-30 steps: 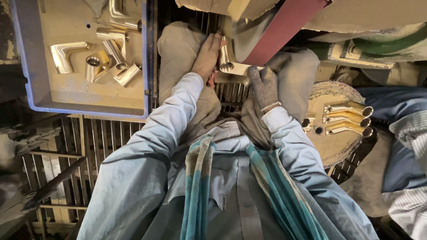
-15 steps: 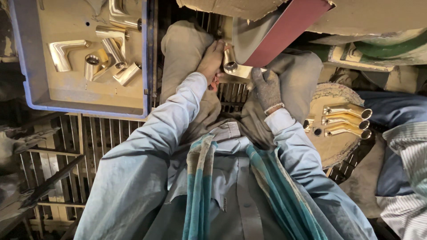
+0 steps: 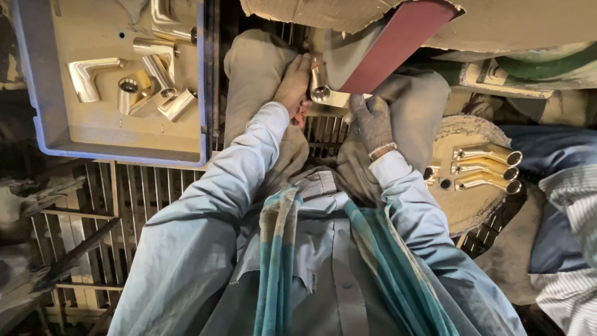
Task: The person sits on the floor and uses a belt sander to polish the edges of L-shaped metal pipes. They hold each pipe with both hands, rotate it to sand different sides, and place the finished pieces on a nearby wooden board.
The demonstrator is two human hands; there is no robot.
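The brass fitting (image 3: 321, 87) is held between both hands: the bare left hand (image 3: 294, 87) is closed along its left side, fingers wrapped onto the tube, and the gloved right hand (image 3: 372, 119) is closed on the flat end that runs out to the right, just beside the red abrasive belt (image 3: 398, 43). The fitting is kept above the lap, between the two knees, its round open mouth turned toward the camera and its upper part close to or touching the belt; whether contact is made cannot be told from this view.

The piece is judged to be solid cast metal, stiff and fairly heavy for its size, with a polished skin that is likely to be slippery and possibly warm where it is worked. A hold at both ends, well clear of the belt edge, is judged the safest, with the knit glove giving friction on the side nearer the belt.

More fittings (image 3: 149, 81) of the same kind are laid in a blue-rimmed tray (image 3: 37, 112) to the left. Three long curved spouts (image 3: 485, 168) are rested on a round cloth-covered pad (image 3: 466, 205) to the right. A striped sleeve (image 3: 575, 205) of another person is seen at the right edge.
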